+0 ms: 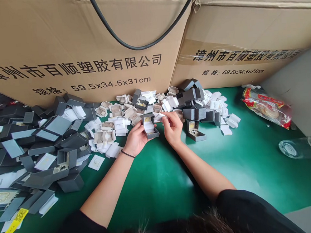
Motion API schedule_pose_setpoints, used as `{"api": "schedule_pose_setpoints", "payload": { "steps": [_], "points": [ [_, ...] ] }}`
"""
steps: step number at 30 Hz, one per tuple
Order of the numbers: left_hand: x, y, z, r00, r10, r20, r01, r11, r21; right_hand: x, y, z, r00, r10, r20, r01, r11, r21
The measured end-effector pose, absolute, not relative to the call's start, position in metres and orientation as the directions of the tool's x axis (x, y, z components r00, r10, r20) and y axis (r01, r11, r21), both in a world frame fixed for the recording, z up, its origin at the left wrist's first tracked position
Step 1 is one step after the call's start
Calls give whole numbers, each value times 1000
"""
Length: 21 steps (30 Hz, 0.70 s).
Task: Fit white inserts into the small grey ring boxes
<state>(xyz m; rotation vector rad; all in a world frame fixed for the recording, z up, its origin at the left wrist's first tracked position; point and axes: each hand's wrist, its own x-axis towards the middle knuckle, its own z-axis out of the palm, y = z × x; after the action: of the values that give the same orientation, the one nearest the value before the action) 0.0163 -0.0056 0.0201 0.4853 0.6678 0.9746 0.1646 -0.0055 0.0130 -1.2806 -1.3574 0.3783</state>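
My left hand point(134, 139) is closed around a small dark grey jewellery box point(151, 132). Its lid stands up, and white lining shows in the base and lid. To the right of the box, my right hand point(172, 126) pinches a small white card-like piece point(159, 117) between thumb and fingertips. What is on that piece is too small to make out. Just right of my right hand, another open grey box point(196, 131) stands on the green table point(160, 180). Beige box inserts point(132, 114) and folded white cards lie loosely beyond both hands.
A heap of dark grey boxes point(51, 128) covers the left side. More grey boxes point(190, 97) and white cards point(232, 120) lie at right centre. Large cardboard cartons point(85, 39) wall off the back. A food packet point(268, 109) and clear glass point(303, 147) lie far right.
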Motion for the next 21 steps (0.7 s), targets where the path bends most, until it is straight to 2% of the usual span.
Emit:
{"api": "schedule_pose_setpoints", "payload": {
  "steps": [5, 14, 21],
  "points": [
    [17, -5, 19, 380, 874, -303, -540, 476, 694, 166, -3, 7, 238, 854, 462, 392, 350, -851],
    [18, -5, 17, 320, 881, -349, -546, 472, 692, 164, -2, 9, 76, 858, 508, 464, 421, -780],
    [19, -5, 14, 328, 886, -328, -551, 461, 695, 167, 1, 7, 39, 864, 503, 505, 417, -756]
  ]
}}
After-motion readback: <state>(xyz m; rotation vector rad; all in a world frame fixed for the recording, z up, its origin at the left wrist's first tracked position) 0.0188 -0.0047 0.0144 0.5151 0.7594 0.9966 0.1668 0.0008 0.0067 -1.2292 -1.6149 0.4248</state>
